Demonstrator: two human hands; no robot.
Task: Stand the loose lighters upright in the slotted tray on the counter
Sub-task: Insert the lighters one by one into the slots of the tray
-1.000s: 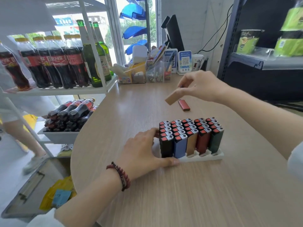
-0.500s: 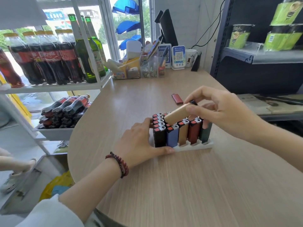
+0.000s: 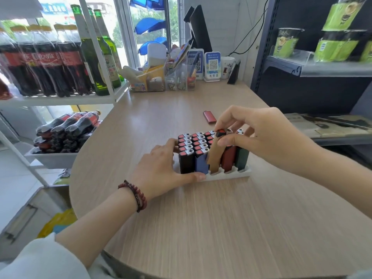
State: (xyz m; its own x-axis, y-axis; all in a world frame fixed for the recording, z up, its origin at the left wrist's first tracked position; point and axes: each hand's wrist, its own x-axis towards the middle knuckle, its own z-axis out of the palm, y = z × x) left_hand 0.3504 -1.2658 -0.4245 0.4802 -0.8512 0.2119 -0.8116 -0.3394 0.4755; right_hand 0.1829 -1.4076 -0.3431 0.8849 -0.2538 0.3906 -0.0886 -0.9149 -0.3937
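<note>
A white slotted tray [image 3: 231, 175] sits mid-counter, filled with several upright lighters. My right hand [image 3: 259, 135] pinches the top of a tan lighter [image 3: 215, 158], which stands nearly upright and slightly tilted over the front row, between a blue lighter [image 3: 201, 162] and a dark red lighter [image 3: 228, 159]. My left hand [image 3: 161, 170] grips the tray's left end, thumb along the front edge and fingers on the black lighter's [image 3: 186, 161] side. One red lighter [image 3: 209, 116] lies flat on the counter behind the tray.
A white shelf [image 3: 60, 99] of cola and green beer bottles stands at left. Clear organiser bins [image 3: 169, 79], QR-code signs and a mug [image 3: 227, 67] line the counter's far edge. A dark shelf unit [image 3: 302, 65] with green cups is at right.
My right hand brought the tan lighter from above the counter down to the tray and turned it from slanted to nearly upright. My left hand stayed on the tray.
</note>
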